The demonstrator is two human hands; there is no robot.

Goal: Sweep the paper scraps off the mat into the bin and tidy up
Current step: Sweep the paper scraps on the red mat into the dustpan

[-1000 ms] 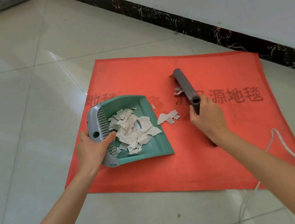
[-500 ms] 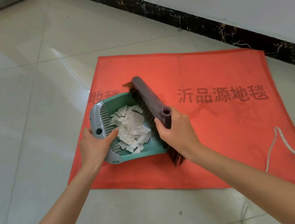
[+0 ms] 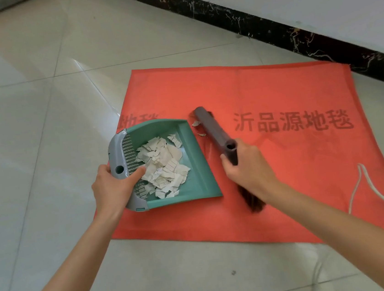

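Gripping the grey rear edge of the green dustpan (image 3: pixel 197 166), our left hand (image 3: pixel 112 190) is wrapping round it with the thumb lying across the comb teeth. The pan is sitting on the left part of the red mat (image 3: pixel 286 182), its grey rear reaching the mat's left edge. We are seeing a heap of paper scraps (image 3: pixel 162 165) lying inside the pan. Our right hand (image 3: pixel 246 170) is closing round the dark brush (image 3: pixel 210 128), which is angling across the mat's middle, just beside the pan's open lip, with brown bristles showing under the wrist. A couple of loose scraps (image 3: pixel 197 123) are lying on the mat at the brush's far tip. A white cord (image 3: pixel 356 188) is trailing over the mat's near right corner.
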